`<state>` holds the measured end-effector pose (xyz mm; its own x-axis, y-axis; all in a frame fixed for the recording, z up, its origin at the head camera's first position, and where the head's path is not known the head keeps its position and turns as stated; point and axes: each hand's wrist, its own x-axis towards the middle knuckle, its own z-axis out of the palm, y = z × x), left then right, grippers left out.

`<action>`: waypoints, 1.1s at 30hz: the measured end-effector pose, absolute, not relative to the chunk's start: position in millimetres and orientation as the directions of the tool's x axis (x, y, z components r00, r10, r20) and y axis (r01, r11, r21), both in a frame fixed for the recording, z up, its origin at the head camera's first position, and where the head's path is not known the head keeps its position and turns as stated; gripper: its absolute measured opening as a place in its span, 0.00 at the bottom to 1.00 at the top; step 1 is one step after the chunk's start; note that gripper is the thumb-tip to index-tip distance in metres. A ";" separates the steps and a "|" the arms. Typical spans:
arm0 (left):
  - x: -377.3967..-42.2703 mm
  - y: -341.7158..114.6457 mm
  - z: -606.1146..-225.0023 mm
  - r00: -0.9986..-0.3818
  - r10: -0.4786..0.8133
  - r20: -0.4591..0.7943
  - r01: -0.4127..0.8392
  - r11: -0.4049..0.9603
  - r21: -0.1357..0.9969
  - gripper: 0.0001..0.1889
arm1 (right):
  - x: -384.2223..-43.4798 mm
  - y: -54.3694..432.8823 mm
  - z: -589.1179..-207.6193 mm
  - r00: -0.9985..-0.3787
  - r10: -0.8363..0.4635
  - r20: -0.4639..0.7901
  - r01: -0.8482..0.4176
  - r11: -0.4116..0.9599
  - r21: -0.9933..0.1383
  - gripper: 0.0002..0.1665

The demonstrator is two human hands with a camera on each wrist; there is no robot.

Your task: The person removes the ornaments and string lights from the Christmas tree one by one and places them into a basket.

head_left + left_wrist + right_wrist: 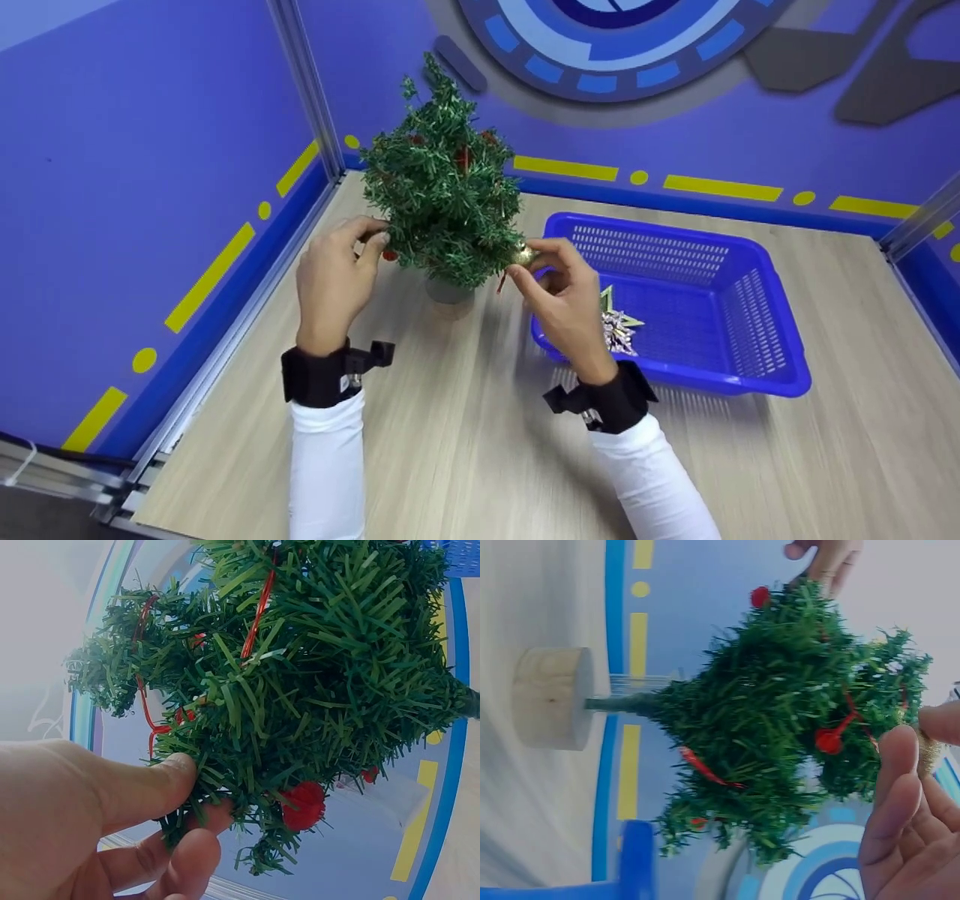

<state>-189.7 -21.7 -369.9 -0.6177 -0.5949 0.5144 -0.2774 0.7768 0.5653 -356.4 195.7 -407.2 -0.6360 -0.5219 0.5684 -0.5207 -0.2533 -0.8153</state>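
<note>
Pinching a gold bauble (524,256) beside the tree (442,195): right fingers (555,247).

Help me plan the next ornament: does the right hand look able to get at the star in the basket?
Probably yes: the basket is open-topped and the star lies close by, though the right hand should first release the gold ornament it pinches.

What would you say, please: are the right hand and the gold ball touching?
Touching: the head view shows the right hand pinching the gold ball.
</note>
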 end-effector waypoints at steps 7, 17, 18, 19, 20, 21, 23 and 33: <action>-190.2 -20.6 -371.4 -0.606 -0.603 0.519 -0.295 0.776 0.558 0.12 | -355.6 203.0 -398.8 -0.622 -0.462 0.632 -0.513 -0.369 -0.775 0.22; -190.2 -24.0 -369.8 -0.616 -0.590 0.522 -0.267 0.780 0.567 0.12 | -379.2 229.4 -394.5 -0.628 -0.457 0.630 -0.580 -0.266 -0.770 0.18; -190.5 -24.7 -369.6 -0.619 -0.588 0.520 -0.262 0.779 0.569 0.12 | -382.2 234.4 -394.4 -0.630 -0.459 0.626 -0.588 -0.244 -0.771 0.18; -191.3 -23.7 -369.3 -0.617 -0.592 0.519 -0.263 0.776 0.573 0.12 | -387.9 239.7 -394.3 -0.630 -0.466 0.622 -0.594 -0.226 -0.772 0.18; -192.2 -22.8 -369.1 -0.614 -0.596 0.518 -0.266 0.774 0.575 0.12 | -393.6 244.8 -394.3 -0.630 -0.473 0.616 -0.601 -0.205 -0.772 0.17; -193.1 -21.9 -369.0 -0.610 -0.600 0.517 -0.269 0.771 0.578 0.12 | -399.3 249.8 -394.4 -0.630 -0.479 0.611 -0.608 -0.187 -0.772 0.17; -194.7 -19.9 -369.2 -0.599 -0.612 0.517 -0.276 0.764 0.584 0.12 | -410.9 259.3 -395.5 -0.628 -0.492 0.603 -0.619 -0.154 -0.770 0.17; -200.2 -10.4 -377.9 -0.527 -0.683 0.506 -0.315 0.709 0.631 0.12 | -461.2 282.6 -400.3 -0.588 -0.588 0.556 -0.700 0.025 -0.713 0.17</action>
